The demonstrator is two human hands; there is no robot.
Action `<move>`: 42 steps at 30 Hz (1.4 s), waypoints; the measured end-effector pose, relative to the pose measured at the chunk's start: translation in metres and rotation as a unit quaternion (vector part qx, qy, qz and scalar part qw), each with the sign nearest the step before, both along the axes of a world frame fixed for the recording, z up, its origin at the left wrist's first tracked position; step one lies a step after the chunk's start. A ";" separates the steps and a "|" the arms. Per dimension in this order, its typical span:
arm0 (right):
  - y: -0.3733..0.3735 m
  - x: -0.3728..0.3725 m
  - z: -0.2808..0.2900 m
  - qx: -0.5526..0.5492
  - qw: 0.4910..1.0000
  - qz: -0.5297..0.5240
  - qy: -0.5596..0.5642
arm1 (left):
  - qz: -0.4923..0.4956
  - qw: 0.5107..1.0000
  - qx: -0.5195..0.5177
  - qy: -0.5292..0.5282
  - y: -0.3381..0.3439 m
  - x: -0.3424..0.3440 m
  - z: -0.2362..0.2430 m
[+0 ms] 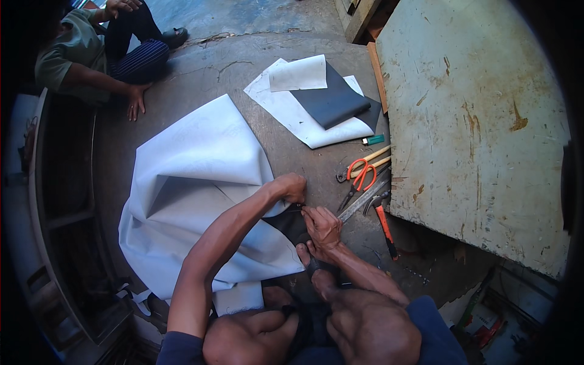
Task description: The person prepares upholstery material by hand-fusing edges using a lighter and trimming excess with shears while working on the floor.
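Observation:
My left hand (292, 187) is curled into a fist over the right edge of a large white sheet (194, 128), which looks like vinyl and lies rumpled across the floor. Just below it, my right hand (324, 228) is closed too, beside my sandalled foot. A dark piece of material (289, 224) runs between the white sheet and my right hand. What either set of fingers grips is too small or hidden to name. Close by on the right lie orange-handled scissors (362, 176), a long flat metal strip (362, 202) and a hammer (383, 225) with an orange handle.
Folded white and dark grey sheets (328, 103) lie farther off, near a green lighter (373, 139) and yellow-handled pincers (380, 161). A worn pale board (468, 121) fills the right side. A dark wooden frame (67, 213) stands left. Another person (85, 73) sits at upper left.

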State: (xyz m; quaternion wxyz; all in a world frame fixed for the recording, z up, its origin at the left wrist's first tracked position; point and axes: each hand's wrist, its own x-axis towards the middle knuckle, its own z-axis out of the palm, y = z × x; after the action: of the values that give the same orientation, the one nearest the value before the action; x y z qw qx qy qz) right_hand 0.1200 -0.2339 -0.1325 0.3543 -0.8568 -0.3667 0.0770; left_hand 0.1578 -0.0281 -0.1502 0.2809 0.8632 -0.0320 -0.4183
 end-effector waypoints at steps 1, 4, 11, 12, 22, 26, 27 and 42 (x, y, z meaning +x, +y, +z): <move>0.000 0.000 -0.001 0.003 1.000 -0.006 0.008 | 0.007 1.000 -0.019 0.004 0.002 0.000 -0.001; 0.000 -0.001 -0.001 0.005 0.999 -0.025 0.039 | 0.026 0.997 -0.074 0.010 0.009 -0.002 -0.003; 0.003 -0.003 -0.001 0.011 0.993 -0.070 0.098 | 0.037 0.996 -0.078 -0.001 0.013 -0.015 0.002; 0.003 -0.002 -0.002 0.018 0.992 -0.074 0.096 | 0.040 0.997 -0.061 0.004 0.012 -0.015 0.006; 0.007 -0.002 -0.001 -0.028 0.985 -0.093 0.144 | 0.147 0.983 -0.092 -0.062 0.010 -0.044 0.001; 0.012 0.001 0.000 -0.049 0.982 -0.094 0.157 | 0.160 0.980 -0.105 -0.060 0.010 -0.044 0.004; 0.012 0.001 -0.001 -0.051 0.982 -0.095 0.158 | 0.162 0.979 -0.108 -0.060 0.010 -0.044 0.005; 0.025 0.001 -0.003 -0.192 0.964 -0.037 0.179 | 0.197 0.970 -0.131 -0.061 0.012 -0.051 0.000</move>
State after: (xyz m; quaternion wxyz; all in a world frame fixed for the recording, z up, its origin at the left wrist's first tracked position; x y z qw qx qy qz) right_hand 0.1206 -0.2088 -0.1360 0.2458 -0.8938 -0.2440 0.2847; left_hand 0.1068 -0.0161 -0.1502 0.4658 0.8320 0.0676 -0.2936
